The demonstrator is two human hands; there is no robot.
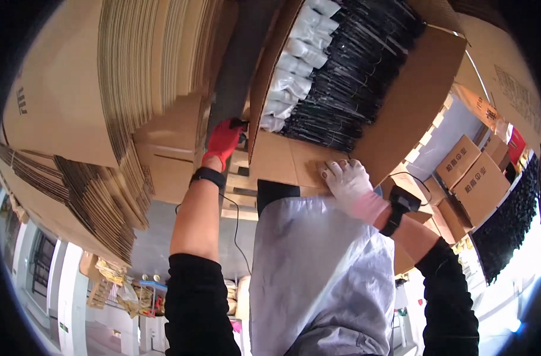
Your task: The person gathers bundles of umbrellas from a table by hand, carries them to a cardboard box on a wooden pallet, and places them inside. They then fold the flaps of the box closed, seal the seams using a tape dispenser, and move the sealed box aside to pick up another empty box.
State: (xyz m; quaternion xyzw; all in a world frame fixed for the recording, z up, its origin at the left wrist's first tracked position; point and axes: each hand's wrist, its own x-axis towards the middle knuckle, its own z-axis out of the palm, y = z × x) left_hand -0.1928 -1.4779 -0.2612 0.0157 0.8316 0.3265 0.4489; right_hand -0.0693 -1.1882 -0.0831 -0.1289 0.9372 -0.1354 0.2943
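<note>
An open cardboard carton [410, 89] stands in front of me, its near flap [276, 159] folded toward my body. Inside, thin black rod-like pieces [347, 77] are packed in dense rows, with clear plastic-wrapped ends [294, 65] along the left. My left hand [223, 142], in a red glove with dark fingertips, is beside the carton's near left corner. Its fingers are curled closed, and what they hold, if anything, is hidden. My right hand [347, 181], in a white glove, lies on the near flap with fingers spread and holding nothing.
Tall stacks of flattened cardboard [158, 65] stand on the left, with more sheets [98, 196] below. Small closed cartons [475, 178] and a mass of black pieces [508, 225] are at right. A dark cable [237, 231] hangs near my left forearm. Wooden slats [241, 184] show beneath the carton.
</note>
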